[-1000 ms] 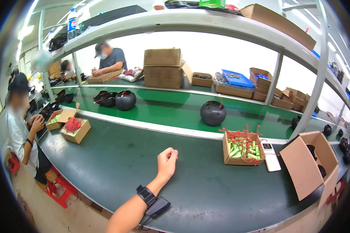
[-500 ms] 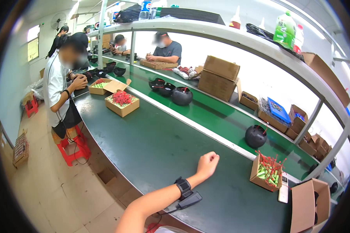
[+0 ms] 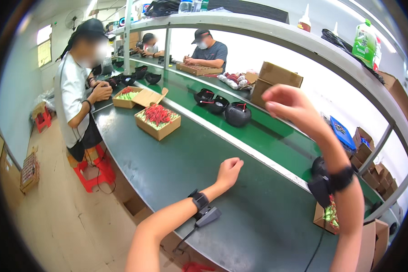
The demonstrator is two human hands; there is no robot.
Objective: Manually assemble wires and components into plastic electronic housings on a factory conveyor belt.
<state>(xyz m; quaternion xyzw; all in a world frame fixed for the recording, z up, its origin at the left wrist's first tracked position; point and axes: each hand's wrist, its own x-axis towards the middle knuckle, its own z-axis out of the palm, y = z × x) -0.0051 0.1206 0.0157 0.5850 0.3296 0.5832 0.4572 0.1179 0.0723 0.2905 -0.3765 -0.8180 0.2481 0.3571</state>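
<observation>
Over the dark green tabletop (image 3: 186, 165), my left hand (image 3: 229, 173) is closed in a loose fist, with nothing showing in it. My right hand (image 3: 294, 106) is raised in front of a brown carton (image 3: 279, 75); its fingers are curved, apart from the thumb, and hold nothing visible. Both wrists wear black straps with small dark units. Behind my right forearm, a round black shell (image 3: 319, 167) is partly covered. A small carton of green pieces with red wires (image 3: 323, 217) is also partly hidden by that arm.
On the left stands another carton of green pieces topped with red wires (image 3: 157, 126). Several black shells (image 3: 237, 114) sit on the green belt (image 3: 267, 147). A co-worker in white (image 3: 72, 90) works at the left. The overhead shelf (image 3: 240, 20) carries bottles.
My right hand and forearm have come into view, raised at the right. My left hand has shifted slightly left and up in the picture, still closed. The view has turned somewhat left.
</observation>
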